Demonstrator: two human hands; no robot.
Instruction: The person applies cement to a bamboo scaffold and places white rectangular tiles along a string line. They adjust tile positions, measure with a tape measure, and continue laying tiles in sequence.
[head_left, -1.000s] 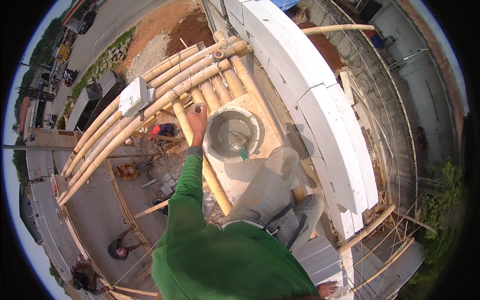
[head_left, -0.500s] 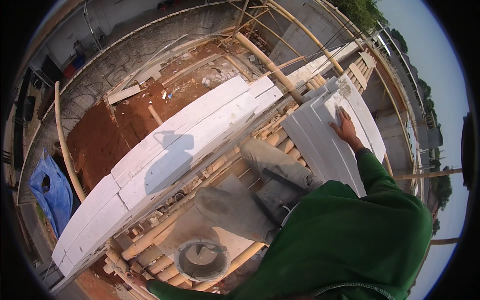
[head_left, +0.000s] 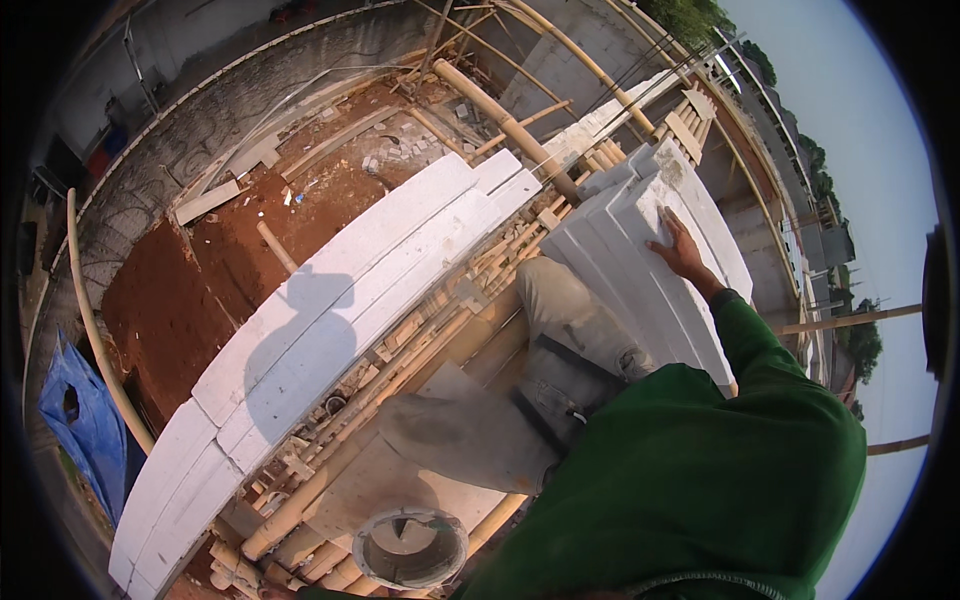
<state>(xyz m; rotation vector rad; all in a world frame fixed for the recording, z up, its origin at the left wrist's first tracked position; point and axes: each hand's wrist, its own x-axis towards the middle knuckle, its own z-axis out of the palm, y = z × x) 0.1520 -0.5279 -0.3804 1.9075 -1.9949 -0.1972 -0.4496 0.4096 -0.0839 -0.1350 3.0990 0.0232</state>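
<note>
My right hand [head_left: 680,250], in a green sleeve, rests with fingers apart on a stack of pale lightweight blocks [head_left: 610,245] at the right. At the bottom edge, only a small part of my left hand [head_left: 278,591] shows by the bamboo poles [head_left: 276,523]; its fingers and anything in them are hidden. A bucket [head_left: 372,545] with grey material and a tool in it stands on a board [head_left: 455,492] below my grey-trousered legs. A long wall of white blocks [head_left: 330,300] runs diagonally beside me, with my shadow on it.
Bamboo scaffold poles [head_left: 500,120] cross the upper middle and right. Beyond the wall lie reddish soil [head_left: 170,300] with scattered boards and rubble, a blue tarp [head_left: 80,420] at the left, and a lower paved area [head_left: 110,220] along a grey building.
The view has swung round toward the block stack at the right, and my right hand has come onto it. My left hand has slipped almost out of sight at the lower edge.
</note>
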